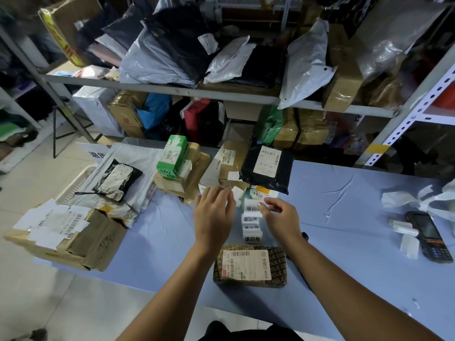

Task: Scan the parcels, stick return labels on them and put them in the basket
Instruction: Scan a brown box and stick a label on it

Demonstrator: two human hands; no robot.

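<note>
A strip of white return labels (251, 225) hangs over the blue table (344, 217). My right hand (280, 219) pinches its upper part with thumb and fingers. My left hand (213, 214) hovers just left of the strip, fingers curled toward its top; whether it holds the strip is unclear. Below the strip lies a small dark printed box (250, 267) with a white shipping label. A white basket (76, 183) at the table's left end holds a grey bag and a black parcel (117, 179). A black handheld scanner (427, 236) lies at the right.
Behind the hands stand a green box (172, 156), brown cartons (229, 161) and a black bag parcel (267, 166). An open carton (69, 237) lies at the left front. Crumpled label backing (423, 200) sits near the scanner. Shelves packed with parcels (197, 57) rise behind.
</note>
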